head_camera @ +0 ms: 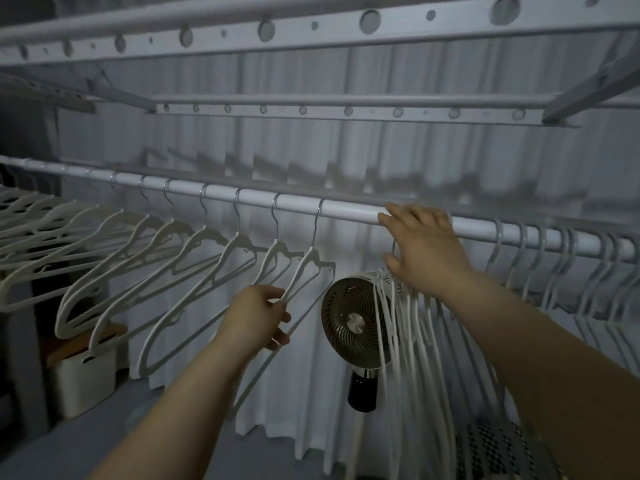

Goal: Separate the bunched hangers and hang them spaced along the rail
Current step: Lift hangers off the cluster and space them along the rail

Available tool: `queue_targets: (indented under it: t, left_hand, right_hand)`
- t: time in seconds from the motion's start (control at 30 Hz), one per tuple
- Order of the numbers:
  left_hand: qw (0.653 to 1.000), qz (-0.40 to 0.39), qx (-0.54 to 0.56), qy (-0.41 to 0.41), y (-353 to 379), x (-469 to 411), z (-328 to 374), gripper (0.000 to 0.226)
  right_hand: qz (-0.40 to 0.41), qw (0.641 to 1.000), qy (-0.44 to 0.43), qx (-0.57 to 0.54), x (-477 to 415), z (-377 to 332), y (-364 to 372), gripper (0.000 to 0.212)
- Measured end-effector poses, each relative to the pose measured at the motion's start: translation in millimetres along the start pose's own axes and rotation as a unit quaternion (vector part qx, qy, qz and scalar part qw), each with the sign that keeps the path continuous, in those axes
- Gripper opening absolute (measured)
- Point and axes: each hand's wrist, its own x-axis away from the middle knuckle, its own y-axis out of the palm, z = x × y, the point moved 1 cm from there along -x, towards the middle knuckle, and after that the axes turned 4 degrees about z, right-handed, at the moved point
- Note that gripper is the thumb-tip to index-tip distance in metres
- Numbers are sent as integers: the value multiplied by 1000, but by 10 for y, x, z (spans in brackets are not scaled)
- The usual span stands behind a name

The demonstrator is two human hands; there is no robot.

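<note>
Risk: left hand (258,317) grips the last spaced hanger (306,271) mid-frame, right hand (427,249) fingers curl over the rail (346,208) above the bunch (412,327) right of centre; a snag could drag several along together.

The right hand (424,249) covers the bunched hangers' (412,341) hooks (they half-screen the fan (348,322)).
</note>
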Motion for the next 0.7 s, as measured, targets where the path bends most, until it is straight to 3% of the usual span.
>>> queue_targets:
  t: [0.5,0.7]
  left_hand:
    - [994,-29,-92,43,-30,-2,56,43]
    - [991,-21,-116,57,70,53,107,34]
  right_hand:
    - [32,998,53,-32,56,157,-143,66]
    - [-8,996,83,-38,83,325,-206,56]
